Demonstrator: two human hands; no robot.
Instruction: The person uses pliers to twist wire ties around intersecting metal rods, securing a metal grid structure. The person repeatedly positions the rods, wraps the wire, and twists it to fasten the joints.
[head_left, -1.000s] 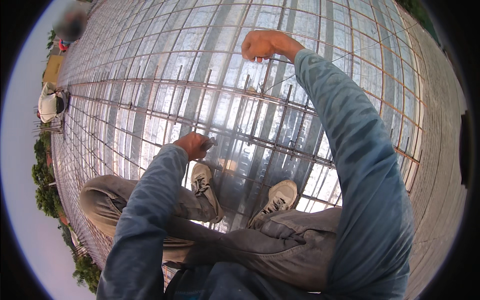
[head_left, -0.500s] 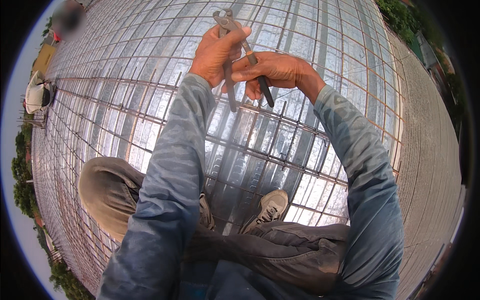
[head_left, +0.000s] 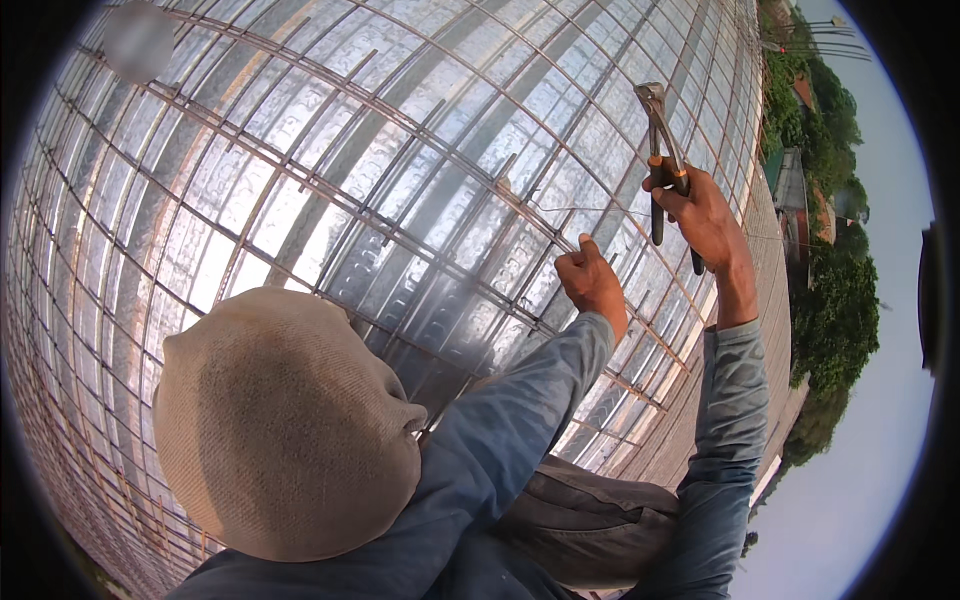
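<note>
Rebar (head_left: 400,236) over metal deck (head_left: 470,330) | pliers (head_left: 656,190), at right, now gripped by right hand (head_left: 708,222) alone | left hand (head_left: 592,284) off them, near rebar, cannot tell if pinching

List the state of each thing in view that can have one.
End-cutting pincers, held, handles spread apart
Right hand, closed around the pincers' handles
Left hand, partly curled; any grip unclear
Thin wire, slightly curved
Corrugated metal decking, shiny
Rebar grid, crossing over the decking
Left knee, bent
</note>
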